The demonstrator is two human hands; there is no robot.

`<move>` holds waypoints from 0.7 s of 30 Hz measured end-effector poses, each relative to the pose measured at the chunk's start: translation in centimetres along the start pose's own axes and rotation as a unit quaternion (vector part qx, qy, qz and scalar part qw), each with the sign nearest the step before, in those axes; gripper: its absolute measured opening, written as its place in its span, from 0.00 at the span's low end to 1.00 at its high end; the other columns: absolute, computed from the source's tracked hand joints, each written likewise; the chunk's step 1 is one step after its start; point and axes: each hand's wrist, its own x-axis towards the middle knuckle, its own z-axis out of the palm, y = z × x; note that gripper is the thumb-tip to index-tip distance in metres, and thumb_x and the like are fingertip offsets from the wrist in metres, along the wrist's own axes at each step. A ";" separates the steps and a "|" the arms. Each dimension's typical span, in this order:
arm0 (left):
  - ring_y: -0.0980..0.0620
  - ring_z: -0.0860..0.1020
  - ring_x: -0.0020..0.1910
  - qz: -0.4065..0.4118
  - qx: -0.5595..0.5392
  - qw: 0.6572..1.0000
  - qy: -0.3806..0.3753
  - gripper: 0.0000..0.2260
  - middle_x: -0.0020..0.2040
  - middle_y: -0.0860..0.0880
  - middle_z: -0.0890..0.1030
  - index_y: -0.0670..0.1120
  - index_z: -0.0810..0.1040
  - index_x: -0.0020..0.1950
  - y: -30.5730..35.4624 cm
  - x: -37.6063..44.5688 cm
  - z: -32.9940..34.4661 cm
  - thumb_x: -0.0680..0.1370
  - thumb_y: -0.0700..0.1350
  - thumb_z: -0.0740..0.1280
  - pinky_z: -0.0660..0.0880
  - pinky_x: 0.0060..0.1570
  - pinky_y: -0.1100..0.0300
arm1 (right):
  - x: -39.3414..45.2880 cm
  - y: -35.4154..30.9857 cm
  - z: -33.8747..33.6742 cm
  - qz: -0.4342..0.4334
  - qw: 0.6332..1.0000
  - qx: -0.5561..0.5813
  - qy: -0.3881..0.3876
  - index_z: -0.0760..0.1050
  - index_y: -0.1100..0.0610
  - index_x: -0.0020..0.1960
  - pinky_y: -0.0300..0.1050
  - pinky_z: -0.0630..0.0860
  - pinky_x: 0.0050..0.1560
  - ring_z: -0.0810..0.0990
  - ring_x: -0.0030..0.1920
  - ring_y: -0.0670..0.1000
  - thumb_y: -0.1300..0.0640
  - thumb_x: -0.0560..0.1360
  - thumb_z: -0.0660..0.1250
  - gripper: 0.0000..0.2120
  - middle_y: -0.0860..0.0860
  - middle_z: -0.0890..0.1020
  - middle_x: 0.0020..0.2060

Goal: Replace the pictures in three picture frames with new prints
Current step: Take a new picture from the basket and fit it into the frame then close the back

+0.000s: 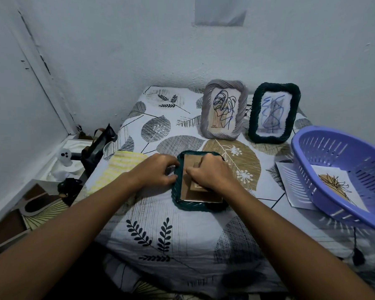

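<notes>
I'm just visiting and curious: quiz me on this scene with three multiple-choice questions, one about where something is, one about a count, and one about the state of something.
1. Where is the purple basket?
A. at the right edge of the table
B. on the floor at the left
C. between the two standing frames

2. How many picture frames stand upright at the back?
A. one
B. two
C. four

3. How does the dark green frame under the hands lie?
A. upright, picture facing the camera
B. face down, brown backing board up
C. inside the basket

Answers:
1. A, it sits at the right, over a loose print.
2. B, the grey frame and a dark green frame stand side by side.
3. B, the cardboard backing faces up beneath the left hand and right hand.
</notes>
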 end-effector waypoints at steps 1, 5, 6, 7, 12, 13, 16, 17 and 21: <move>0.48 0.80 0.48 0.001 0.000 1.000 -0.001 0.25 0.51 0.47 0.83 0.45 0.81 0.54 0.0 0.0 0.0 0.66 0.57 0.59 0.76 0.47 0.50 | 0.0 0.0 0.0 0.000 1.000 0.002 -0.001 0.75 0.57 0.40 0.47 0.76 0.43 0.80 0.42 0.56 0.40 0.70 0.65 0.19 0.54 0.80 0.39; 0.48 0.80 0.48 0.003 0.003 1.000 -0.005 0.25 0.51 0.47 0.83 0.44 0.81 0.54 0.0 0.0 0.0 0.67 0.57 0.59 0.76 0.47 0.50 | -0.2 0.1 -0.2 0.002 1.000 0.000 -0.003 0.74 0.57 0.39 0.45 0.73 0.40 0.79 0.41 0.56 0.40 0.70 0.65 0.18 0.53 0.79 0.38; 0.48 0.80 0.48 0.002 0.004 1.000 -0.006 0.25 0.52 0.47 0.83 0.44 0.81 0.54 0.0 0.0 0.0 0.67 0.57 0.59 0.76 0.47 0.50 | -0.2 0.1 -0.2 0.002 1.000 -0.003 -0.003 0.74 0.57 0.39 0.45 0.72 0.40 0.79 0.41 0.56 0.40 0.70 0.65 0.18 0.53 0.79 0.38; 0.48 0.80 0.48 0.001 0.005 1.000 -0.007 0.25 0.52 0.47 0.83 0.44 0.81 0.54 0.0 0.0 0.0 0.67 0.57 0.59 0.76 0.47 0.51 | -0.3 0.1 -0.2 0.002 1.000 -0.004 -0.002 0.74 0.57 0.39 0.45 0.72 0.40 0.79 0.41 0.56 0.41 0.70 0.65 0.18 0.54 0.79 0.38; 0.48 0.79 0.48 0.001 0.012 1.000 -0.012 0.24 0.52 0.48 0.82 0.45 0.81 0.54 0.0 0.0 -0.1 0.67 0.57 0.59 0.76 0.48 0.51 | -0.4 0.1 0.1 -0.002 1.000 -0.022 0.011 0.76 0.58 0.45 0.46 0.73 0.44 0.79 0.46 0.58 0.41 0.70 0.65 0.19 0.55 0.80 0.44; 0.48 0.79 0.48 0.004 0.014 1.000 -0.013 0.23 0.51 0.48 0.83 0.45 0.81 0.53 0.1 0.0 -0.1 0.67 0.57 0.59 0.76 0.47 0.51 | -0.4 0.2 0.2 -0.001 0.999 -0.030 0.016 0.76 0.58 0.48 0.47 0.73 0.45 0.79 0.47 0.59 0.40 0.70 0.65 0.21 0.56 0.80 0.46; 0.48 0.79 0.48 0.009 0.013 1.000 -0.013 0.23 0.51 0.47 0.83 0.44 0.81 0.52 0.2 -0.1 -0.2 0.66 0.56 0.59 0.76 0.48 0.52 | -0.5 0.1 0.3 -0.004 0.998 -0.051 0.026 0.76 0.58 0.50 0.48 0.73 0.47 0.79 0.49 0.60 0.41 0.70 0.64 0.21 0.57 0.80 0.49; 0.48 0.79 0.48 0.009 0.011 1.000 -0.012 0.24 0.51 0.47 0.83 0.44 0.82 0.53 0.3 -0.1 -0.2 0.66 0.56 0.59 0.76 0.48 0.52 | -0.6 0.1 0.2 -0.007 0.998 -0.057 0.028 0.76 0.58 0.50 0.48 0.72 0.47 0.79 0.50 0.60 0.41 0.70 0.64 0.21 0.57 0.80 0.49; 0.47 0.79 0.50 0.007 0.008 1.000 -0.012 0.26 0.53 0.46 0.82 0.43 0.82 0.54 0.5 -0.2 -0.3 0.66 0.57 0.58 0.76 0.49 0.52 | -1.0 0.1 -0.1 -0.020 0.996 -0.083 0.038 0.77 0.58 0.50 0.48 0.72 0.48 0.78 0.52 0.60 0.40 0.71 0.64 0.21 0.57 0.81 0.50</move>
